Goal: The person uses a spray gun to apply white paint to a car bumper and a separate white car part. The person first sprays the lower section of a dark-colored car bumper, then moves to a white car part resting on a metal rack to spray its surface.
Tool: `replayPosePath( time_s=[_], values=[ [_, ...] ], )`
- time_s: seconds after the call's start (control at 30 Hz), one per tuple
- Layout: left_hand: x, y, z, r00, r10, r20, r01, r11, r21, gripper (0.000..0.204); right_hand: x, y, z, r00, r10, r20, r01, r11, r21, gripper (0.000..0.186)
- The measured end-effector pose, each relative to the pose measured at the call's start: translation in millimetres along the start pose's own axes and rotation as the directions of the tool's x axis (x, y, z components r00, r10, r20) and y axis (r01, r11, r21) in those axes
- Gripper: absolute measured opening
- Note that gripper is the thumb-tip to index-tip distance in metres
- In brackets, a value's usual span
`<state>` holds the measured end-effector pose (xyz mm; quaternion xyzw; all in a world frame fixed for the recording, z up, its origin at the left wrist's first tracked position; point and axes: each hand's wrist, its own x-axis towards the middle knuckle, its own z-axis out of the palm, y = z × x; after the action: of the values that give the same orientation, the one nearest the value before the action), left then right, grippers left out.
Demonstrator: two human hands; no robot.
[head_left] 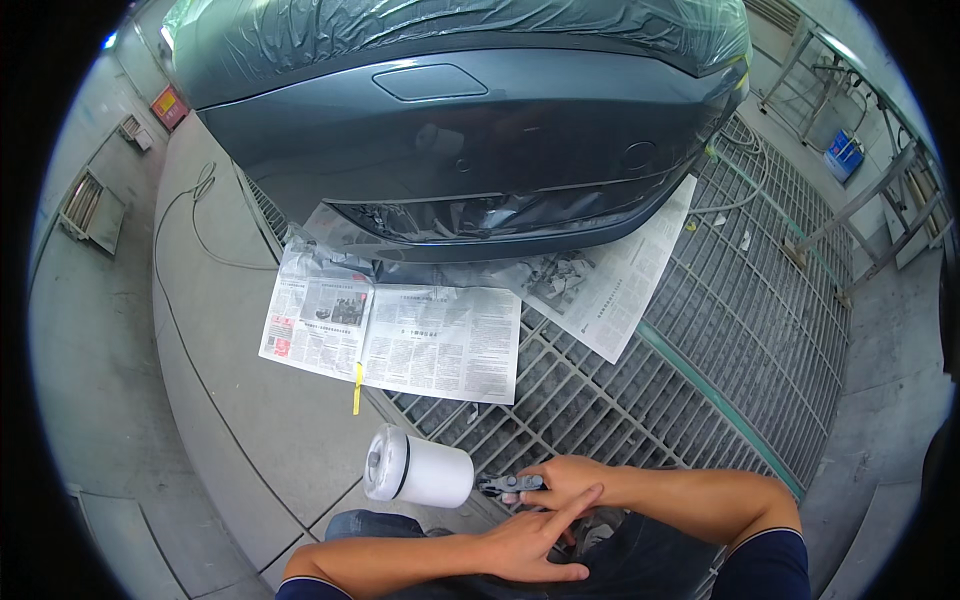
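Observation:
My right hand [565, 482] grips a spray gun [514, 484], whose grey body shows partly beyond my fingers. Its white paint cup [438, 477] points to the left and lies almost sideways in view, with a dark ring near the lid end. Below it, my left hand [535, 545] is spread with thumb and fingers apart, holding nothing. Its fingertips overlap the right hand near the wrist; whether they touch is unclear. Ahead stands the dark grey, glossy bumper [560, 130] of a car, masked above with crinkled clear film [450, 25].
Newspaper sheets [440, 340] stick out under the bumper, with a yellow tape strip [357, 390] at one edge. Metal floor grating [760, 280] runs to the right. A hose [195, 215] lies on the left floor. A metal stand [880, 215] and a blue can [845, 155] are at right.

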<state>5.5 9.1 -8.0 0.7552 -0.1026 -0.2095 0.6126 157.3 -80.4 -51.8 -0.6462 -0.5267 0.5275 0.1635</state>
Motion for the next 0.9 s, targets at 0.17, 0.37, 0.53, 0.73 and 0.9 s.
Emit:
replayPosePath(
  time_s=[0.17,0.37,0.53,0.73,0.9],
  values=[
    [-0.3,3.1,-1.3,1.0,0.0,-0.004,0.0,1.0,0.008,0.107,-1.7,-3.4,-2.4,1.0,0.005,0.01,-0.005,1.0,0.004,0.059],
    [-0.9,0.1,0.8,1.0,0.021,-0.022,-0.021,1.0,0.012,0.107,-0.9,-2.3,-1.3,1.0,-0.002,0.004,0.002,1.0,0.002,0.059],
    [-0.5,-1.4,1.5,0.998,0.045,-0.036,-0.045,0.999,0.007,0.107,-1.6,-6.4,-4.8,0.999,0.022,0.036,-0.022,1.0,-0.001,0.06],
    [-1.1,2.5,-0.9,1.0,0.011,-0.009,-0.011,1.0,0.01,0.106,0.7,-1.7,-0.5,0.999,0.023,0.03,-0.023,1.0,-0.017,0.06],
    [-2.2,3.1,-1.4,1.0,0.02,-0.02,-0.02,1.0,0.008,0.106,-0.5,-8.1,-4.7,0.999,0.026,0.046,-0.026,1.0,-0.003,0.06]
  ],
)
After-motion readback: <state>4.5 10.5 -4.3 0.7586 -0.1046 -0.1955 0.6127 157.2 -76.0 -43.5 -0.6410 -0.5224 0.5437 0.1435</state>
